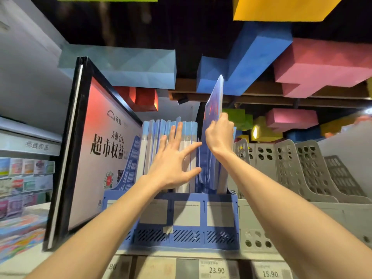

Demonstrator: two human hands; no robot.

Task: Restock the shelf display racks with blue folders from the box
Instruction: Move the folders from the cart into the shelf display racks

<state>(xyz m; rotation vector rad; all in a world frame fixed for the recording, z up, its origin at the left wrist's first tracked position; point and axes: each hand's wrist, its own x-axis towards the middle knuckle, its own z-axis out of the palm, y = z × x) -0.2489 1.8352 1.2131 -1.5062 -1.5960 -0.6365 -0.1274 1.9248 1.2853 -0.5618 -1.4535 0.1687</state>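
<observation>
Blue folder (214, 109) (upright) in right hand (219, 135)

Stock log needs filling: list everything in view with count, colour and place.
blue rack: one, blue, shelf centre.
standing folders: several, light blue and white, in the blue rack.
held folder: one, translucent blue, tilted, lower end in the rack's right side.
grey racks: several slots, grey, right of the blue rack.
sign board: one, black frame, left of the blue rack.
price tags: several, white, shelf edge below.
ceiling blocks: several, blue, pink, yellow, red, overhead.
left hand: one, fingers spread, pressing the standing folders.
right hand: one, pinching the held folder.
</observation>
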